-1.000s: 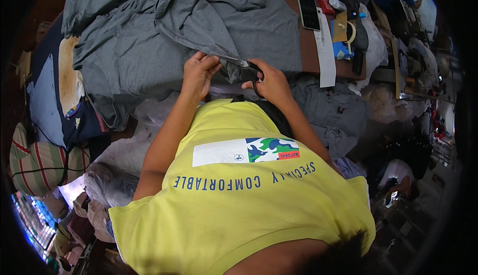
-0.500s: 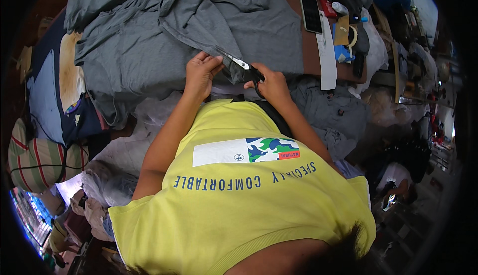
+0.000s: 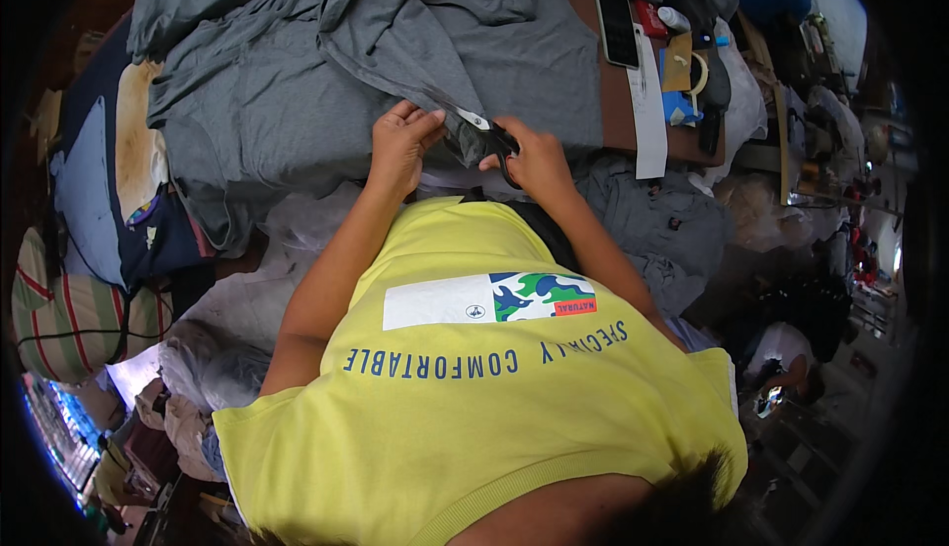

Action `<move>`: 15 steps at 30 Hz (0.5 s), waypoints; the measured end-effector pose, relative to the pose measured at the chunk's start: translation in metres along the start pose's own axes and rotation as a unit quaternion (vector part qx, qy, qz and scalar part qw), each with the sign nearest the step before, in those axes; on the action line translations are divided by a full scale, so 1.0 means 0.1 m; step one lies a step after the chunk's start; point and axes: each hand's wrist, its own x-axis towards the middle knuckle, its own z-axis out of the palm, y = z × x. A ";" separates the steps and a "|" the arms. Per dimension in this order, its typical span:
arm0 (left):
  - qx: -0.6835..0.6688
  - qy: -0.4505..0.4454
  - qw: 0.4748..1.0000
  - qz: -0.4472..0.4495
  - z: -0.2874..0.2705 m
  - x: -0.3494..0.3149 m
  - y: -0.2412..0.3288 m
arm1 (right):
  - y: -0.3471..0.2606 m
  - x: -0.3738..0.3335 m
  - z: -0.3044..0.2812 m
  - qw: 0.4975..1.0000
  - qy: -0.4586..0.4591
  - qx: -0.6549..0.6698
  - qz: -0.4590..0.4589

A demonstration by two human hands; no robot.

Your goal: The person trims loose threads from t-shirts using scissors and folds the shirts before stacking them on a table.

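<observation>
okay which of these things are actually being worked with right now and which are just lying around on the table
In use:
left hand pinching the grey garment
right hand holding black-handled scissors at the garment's edge

Lying about:
phone
white strip
roll of tape
striped cloth

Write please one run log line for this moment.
left hand: pinches grey garment edge | right hand: holds black-handled scissors at that edge | phone: on table, apart
</observation>
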 end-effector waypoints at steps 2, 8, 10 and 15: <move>-0.032 -0.003 0.999 -0.033 -0.04 0.02 0.03 | 0.06 -0.03 0.02 1.000 0.008 0.000 -0.002; -0.031 0.030 0.999 0.008 -0.19 0.16 0.03 | 0.01 -0.05 0.03 1.000 0.005 -0.021 0.016; -0.033 0.024 0.999 0.008 -0.19 0.15 0.03 | -0.05 -0.02 0.02 0.999 -0.008 -0.027 0.026; -0.032 0.014 0.999 0.012 -0.13 0.13 0.08 | -0.19 0.09 -0.01 0.998 -0.031 -0.018 0.052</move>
